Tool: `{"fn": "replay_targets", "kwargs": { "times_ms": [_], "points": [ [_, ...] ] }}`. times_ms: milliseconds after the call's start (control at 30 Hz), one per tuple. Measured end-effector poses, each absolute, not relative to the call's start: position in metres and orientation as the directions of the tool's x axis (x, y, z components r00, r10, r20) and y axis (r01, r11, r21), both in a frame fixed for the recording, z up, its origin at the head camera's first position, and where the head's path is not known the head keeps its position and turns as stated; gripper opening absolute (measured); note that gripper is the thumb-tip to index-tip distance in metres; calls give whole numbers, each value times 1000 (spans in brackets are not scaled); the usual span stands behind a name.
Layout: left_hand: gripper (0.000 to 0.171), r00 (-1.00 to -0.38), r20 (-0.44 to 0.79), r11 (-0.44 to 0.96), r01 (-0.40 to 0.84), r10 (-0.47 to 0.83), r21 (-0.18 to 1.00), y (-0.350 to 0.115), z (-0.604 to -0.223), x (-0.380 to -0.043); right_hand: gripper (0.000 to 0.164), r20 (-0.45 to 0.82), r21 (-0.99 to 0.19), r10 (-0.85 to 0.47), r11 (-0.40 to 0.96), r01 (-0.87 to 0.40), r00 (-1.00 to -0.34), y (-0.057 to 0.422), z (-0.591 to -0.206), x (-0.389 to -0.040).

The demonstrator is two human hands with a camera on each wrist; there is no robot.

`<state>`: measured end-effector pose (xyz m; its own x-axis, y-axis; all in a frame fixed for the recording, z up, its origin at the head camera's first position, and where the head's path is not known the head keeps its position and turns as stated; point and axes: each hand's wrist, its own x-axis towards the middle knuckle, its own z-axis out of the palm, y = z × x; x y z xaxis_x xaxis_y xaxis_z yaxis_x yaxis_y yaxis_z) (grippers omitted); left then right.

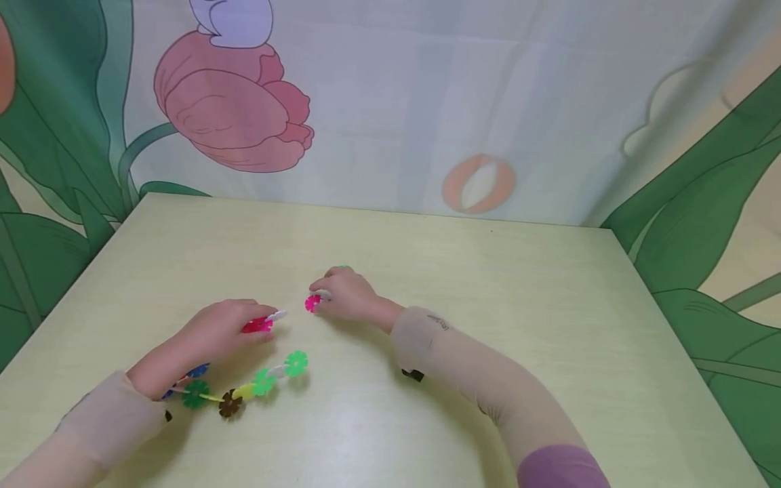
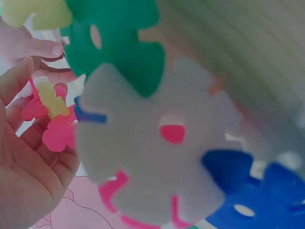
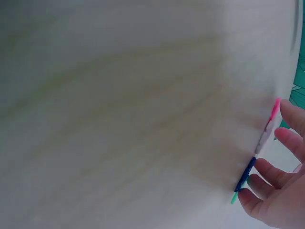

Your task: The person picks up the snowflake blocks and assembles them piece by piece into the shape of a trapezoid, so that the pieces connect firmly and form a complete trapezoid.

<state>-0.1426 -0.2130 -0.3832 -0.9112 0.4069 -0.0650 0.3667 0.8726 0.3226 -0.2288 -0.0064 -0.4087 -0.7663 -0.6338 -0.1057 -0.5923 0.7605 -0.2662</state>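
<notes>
Pale wooden table fills the lower part of the head view, taken here as a clock face. Nearest, 2 beige sleeves come in: the left sleeve from 8 o'clock, the right sleeve from 5 o'clock, purple at its elbow end. Between 7 and 8 o'clock is the chain of plastic flowers: 3 green, 2 yellow and 1 brown show among white and blue ones, some hidden behind the left wrist. I cannot tell whether it joins what the left hand holds. That hand, at 8 o'clock, has its thumb and fingers clamped on pink flowers, with a yellow flower among them and a white flower jutting towards 2 o'clock.

Farther off, just below the middle towards 7 o'clock, the right hand pinches a short row of pink, white, blue and green flowers. The 2 hands' pieces are near but apart.

Behind hangs a printed cloth: pink tulip at 10 o'clock, striped ball at 2.
</notes>
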Motion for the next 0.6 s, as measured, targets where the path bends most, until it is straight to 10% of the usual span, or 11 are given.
{"fn": "replay_targets", "kwargs": {
  "times_ms": [600],
  "points": [
    [40, -883, -22, 829, 433, 470, 353, -194, -378, -146, 18, -87, -247, -600, 787, -566, -795, 34, -408, -225]
  ]
}}
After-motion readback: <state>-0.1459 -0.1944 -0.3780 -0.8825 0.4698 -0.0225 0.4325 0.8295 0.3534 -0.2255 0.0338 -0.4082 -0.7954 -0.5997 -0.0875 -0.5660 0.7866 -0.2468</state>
